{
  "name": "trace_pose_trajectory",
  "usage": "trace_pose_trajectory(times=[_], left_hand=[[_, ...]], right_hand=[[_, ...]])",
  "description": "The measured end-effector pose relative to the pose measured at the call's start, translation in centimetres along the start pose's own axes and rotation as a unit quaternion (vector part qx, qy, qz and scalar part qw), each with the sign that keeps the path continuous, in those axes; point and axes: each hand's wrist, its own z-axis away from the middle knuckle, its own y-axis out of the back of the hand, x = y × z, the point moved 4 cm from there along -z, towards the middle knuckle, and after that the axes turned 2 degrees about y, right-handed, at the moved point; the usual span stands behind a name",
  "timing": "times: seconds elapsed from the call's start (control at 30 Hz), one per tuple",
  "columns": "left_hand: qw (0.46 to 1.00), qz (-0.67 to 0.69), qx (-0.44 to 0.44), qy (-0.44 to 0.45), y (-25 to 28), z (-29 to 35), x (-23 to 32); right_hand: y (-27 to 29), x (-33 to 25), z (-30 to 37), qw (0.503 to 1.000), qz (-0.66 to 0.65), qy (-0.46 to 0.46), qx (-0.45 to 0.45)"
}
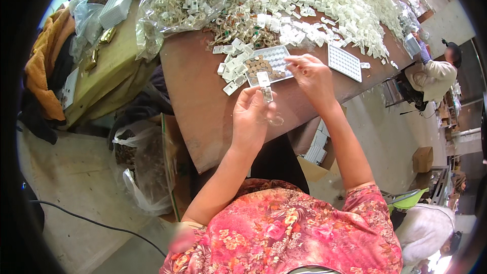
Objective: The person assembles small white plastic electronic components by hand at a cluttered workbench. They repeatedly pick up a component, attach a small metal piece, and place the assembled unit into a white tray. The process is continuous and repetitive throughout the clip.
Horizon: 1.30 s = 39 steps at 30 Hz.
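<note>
My left hand (pixel 249 116) grips a small white plastic case (pixel 264 79), its flap standing up and its lower part clear. A wire loop shows by these fingers; I cannot tell what it belongs to. Just beyond is a white tray (pixel 278 56) with rows of round pockets, its left and near part filled with brown discs (pixel 257 64). My right hand (pixel 313 75) hovers at the tray's right edge, thumb and fingers pinched together; anything between them is too small to make out. Several similar white cases (pixel 235 68) lie left of the tray.
A huge heap of clear-white plastic parts (pixel 324 0) covers the table's far side. Another pocketed tray (pixel 345 63) lies to the right. A plastic bag of parts (pixel 185 5) sits far left. Below the brown table (pixel 195 106) stands a bag-lined box (pixel 144 167). Other people work at right.
</note>
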Motion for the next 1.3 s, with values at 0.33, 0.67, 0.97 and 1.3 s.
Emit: trace_pose_trajectory(times=[0.33, 0.67, 0.97, 1.3], left_hand=[[1.0, 0.0, -0.012, 0.0, 0.1, 0.1, 0.0], [1.0, -0.002, -0.015, -0.016, -0.4, 0.1, 0.0], [0.942, -0.318, 0.018, -0.108, 0.4, 0.5, 0.4], [0.85, -0.464, -0.018, -0.247, 4.7, -1.0, 2.4]], right_hand=[[-2.2, 2.1, -0.7, 0.995, 0.048, 0.074, -0.047], [0.7, -5.0, 1.8, 0.989, -0.123, 0.081, -0.027], [0.3, -4.3, 1.5, 0.983, -0.086, 0.122, -0.111], [-2.7, -6.0, 4.5, 0.977, -0.024, 0.206, 0.047]])
